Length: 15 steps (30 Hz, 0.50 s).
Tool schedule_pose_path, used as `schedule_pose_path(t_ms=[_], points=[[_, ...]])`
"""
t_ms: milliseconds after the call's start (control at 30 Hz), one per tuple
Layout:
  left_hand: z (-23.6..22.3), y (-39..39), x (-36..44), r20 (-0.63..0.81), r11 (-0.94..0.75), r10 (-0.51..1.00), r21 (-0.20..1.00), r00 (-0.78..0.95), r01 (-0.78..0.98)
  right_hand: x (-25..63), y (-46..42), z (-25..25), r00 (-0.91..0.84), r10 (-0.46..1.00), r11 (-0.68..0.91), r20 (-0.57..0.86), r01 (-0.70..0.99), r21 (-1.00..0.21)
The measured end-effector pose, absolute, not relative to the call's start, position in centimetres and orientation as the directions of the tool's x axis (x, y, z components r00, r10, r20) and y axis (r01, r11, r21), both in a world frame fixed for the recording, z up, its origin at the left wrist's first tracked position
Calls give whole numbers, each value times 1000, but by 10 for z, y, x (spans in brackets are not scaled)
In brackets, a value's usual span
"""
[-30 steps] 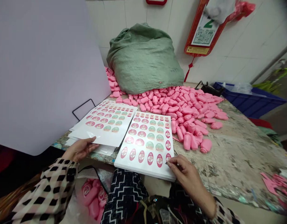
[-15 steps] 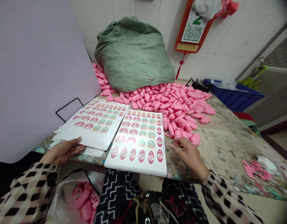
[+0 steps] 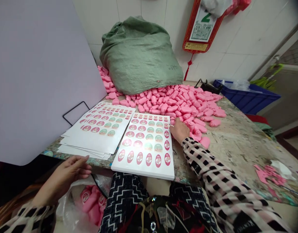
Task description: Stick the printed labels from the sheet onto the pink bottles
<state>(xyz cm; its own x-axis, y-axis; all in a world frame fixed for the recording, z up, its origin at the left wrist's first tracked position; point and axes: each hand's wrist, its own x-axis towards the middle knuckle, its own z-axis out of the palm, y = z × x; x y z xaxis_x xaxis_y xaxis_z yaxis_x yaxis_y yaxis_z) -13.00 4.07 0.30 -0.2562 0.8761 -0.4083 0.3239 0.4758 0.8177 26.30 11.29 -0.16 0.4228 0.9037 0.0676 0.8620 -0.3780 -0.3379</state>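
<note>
My right hand [image 3: 180, 130] reaches into the near edge of a heap of small pink plastic bottles [image 3: 187, 103], just past the right edge of a white sticker sheet stack [image 3: 146, 145]; its fingers curl down among the bottles and what they grip is hidden. My left hand [image 3: 66, 173] hovers below the table edge, fingers loosely extended, holding nothing, above a clear plastic bag [image 3: 88, 200] of labelled pink bottles. A second stack of sticker sheets [image 3: 100, 127] lies to the left.
A stuffed green sack [image 3: 141, 55] sits at the back against the tiled wall. A large pale board [image 3: 37, 71] stands at the left. A blue crate [image 3: 248, 95] is at the far right. Pink scraps [image 3: 267, 173] lie on the worn table [image 3: 238, 145].
My right hand moved forward from the sheet's lower corner into the pink bottles. My left hand came off the left sticker stack and dropped below the table edge.
</note>
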Motion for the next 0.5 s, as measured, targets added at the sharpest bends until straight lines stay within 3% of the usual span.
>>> schedule_pose_path(t_ms=[100,200,267,333,400,500], points=[[13,31,-115,-484,484,873,853,-53,195,269,112,0,450,890,-385,73,827,-409],[21,23,-91,-470,450,875,879,120,161,271,103,3,473,867,-279,157,721,-634],[24,19,-67,-426,417,874,905,233,89,263,88,5,424,892,-96,159,520,-849],[26,16,-38,-355,391,883,918,306,-64,245,65,8,263,963,16,57,155,-988],[23,14,-8,-283,402,873,879,398,-255,222,38,9,60,994,-89,-94,-84,-992],[11,12,31,-259,505,812,761,523,-407,192,3,6,-176,969,-209,-174,-206,-956]])
